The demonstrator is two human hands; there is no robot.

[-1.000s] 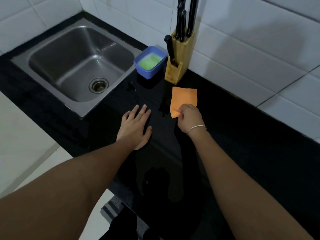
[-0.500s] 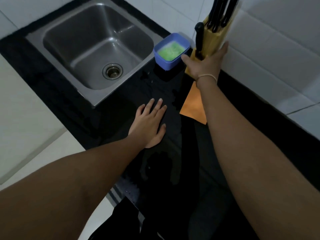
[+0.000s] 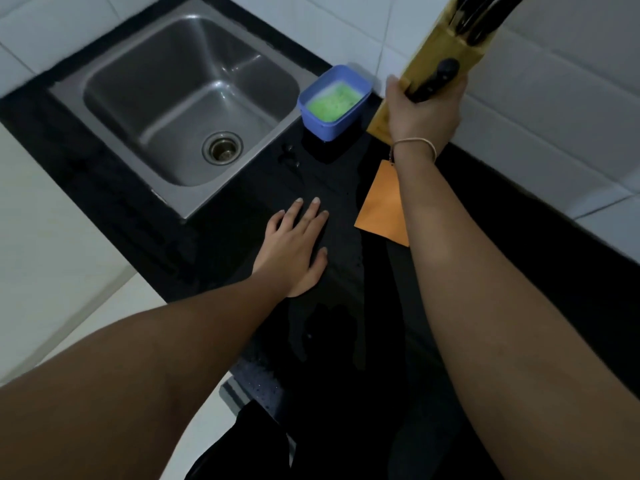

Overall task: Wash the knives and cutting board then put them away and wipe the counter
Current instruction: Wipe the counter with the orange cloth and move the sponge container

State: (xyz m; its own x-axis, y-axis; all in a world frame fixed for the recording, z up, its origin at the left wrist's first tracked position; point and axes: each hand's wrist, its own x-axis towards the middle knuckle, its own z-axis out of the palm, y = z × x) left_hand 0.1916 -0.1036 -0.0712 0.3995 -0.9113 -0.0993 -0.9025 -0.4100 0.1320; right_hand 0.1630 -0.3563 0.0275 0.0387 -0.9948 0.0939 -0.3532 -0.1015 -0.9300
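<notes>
Nearest, the left hand [image 3: 294,247] lies flat, fingers straight, on the glossy black counter [image 3: 519,244]. Beside it a flat orange cloth [image 3: 381,209] shows under the right forearm. Farther back, the right hand [image 3: 420,110] grips the wooden knife block [image 3: 443,39], tilted, black knife handles [image 3: 436,79] protruding. A blue tub [image 3: 334,103] of green sponge sits by the steel sink [image 3: 180,98].

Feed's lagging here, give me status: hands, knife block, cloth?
Right hand grips knife block. Left hand flat on counter. Orange cloth lies loose. Blue tub beside block.
</notes>
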